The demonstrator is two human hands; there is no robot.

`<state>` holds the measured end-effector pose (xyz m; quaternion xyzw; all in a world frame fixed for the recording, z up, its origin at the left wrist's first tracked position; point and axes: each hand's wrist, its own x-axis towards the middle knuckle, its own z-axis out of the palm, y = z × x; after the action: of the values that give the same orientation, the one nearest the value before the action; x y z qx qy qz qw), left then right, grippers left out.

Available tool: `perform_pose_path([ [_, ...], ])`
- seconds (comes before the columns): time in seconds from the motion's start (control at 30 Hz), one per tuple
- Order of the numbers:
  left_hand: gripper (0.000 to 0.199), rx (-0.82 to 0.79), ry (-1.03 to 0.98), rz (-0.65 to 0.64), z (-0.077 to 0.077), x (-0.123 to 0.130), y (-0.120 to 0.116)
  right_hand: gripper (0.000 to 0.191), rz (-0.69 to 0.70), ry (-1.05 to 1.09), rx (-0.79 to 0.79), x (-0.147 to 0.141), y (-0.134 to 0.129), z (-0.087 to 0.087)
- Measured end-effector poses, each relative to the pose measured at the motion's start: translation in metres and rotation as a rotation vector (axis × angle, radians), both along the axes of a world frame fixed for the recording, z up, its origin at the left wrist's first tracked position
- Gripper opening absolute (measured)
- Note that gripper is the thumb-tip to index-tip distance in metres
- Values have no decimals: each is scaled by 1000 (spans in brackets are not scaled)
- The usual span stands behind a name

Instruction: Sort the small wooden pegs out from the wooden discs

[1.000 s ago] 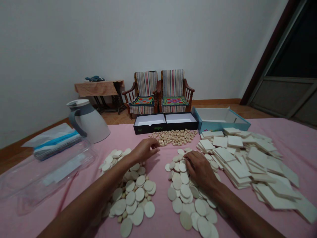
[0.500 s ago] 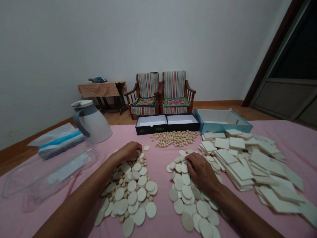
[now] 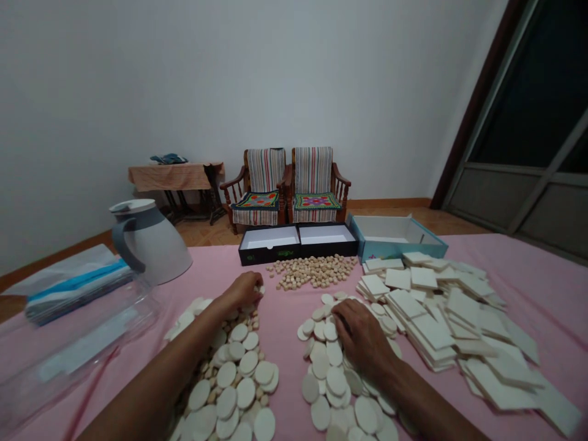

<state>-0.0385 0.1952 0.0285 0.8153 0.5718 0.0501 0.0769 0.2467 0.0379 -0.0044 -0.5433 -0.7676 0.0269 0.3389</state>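
Observation:
My left hand (image 3: 245,291) is closed, its fingertips on a round wooden disc (image 3: 261,290) at the far edge of the left pile. Under and in front of that arm, pale discs (image 3: 245,392) lie mixed with small wooden beads or blocks (image 3: 205,371). My right hand (image 3: 361,331) rests on a second pile of round discs (image 3: 337,380), fingers bent together and pointing down. Its fingertips are partly hidden, and what they hold, if anything, does not show.
Small wooden pieces (image 3: 316,271) lie before a black two-part box (image 3: 271,253) and a blue box (image 3: 404,248). Square wooden tiles (image 3: 432,331) are heaped at right. A jug (image 3: 160,251), a packet (image 3: 82,285) and clear plastic packaging (image 3: 87,355) occupy the left of the pink cloth (image 3: 285,343).
My left hand has shifted right and reached the disc that lay apart from the pile. The right hand stays in about the same place. The camera view has turned slightly right and up.

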Motion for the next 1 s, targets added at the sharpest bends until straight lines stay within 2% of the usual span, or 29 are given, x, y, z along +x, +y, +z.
perform_pose_path([
  [0.17,18,37,-52,12,7,7,9,18,-7,15,3,-2,0,-1],
  [0.27,10,135,-136,38,18,23,15,17,-10,17,3,-2,0,-1],
  [0.3,15,179,-172,42,21,27,15,17,-8,16,0,-2,0,-1],
  [0.4,26,229,-244,12,28,32,9,16,-1,11,-10,-2,1,-1],
  [0.5,18,130,-243,-107,28,26,-10,15,-7,5,-12,-2,1,-1],
  [0.6,14,10,-213,-235,22,17,-35,15,-27,3,-3,-3,1,0],
  [0.73,18,-18,-155,-323,6,6,-59,14,-52,-12,23,-5,1,0],
  [0.9,12,65,-52,-343,-18,-4,-63,13,-78,-34,36,-6,1,1],
  [1.0,13,86,6,-335,-24,-7,-60,13,-85,-50,34,-6,0,3],
])
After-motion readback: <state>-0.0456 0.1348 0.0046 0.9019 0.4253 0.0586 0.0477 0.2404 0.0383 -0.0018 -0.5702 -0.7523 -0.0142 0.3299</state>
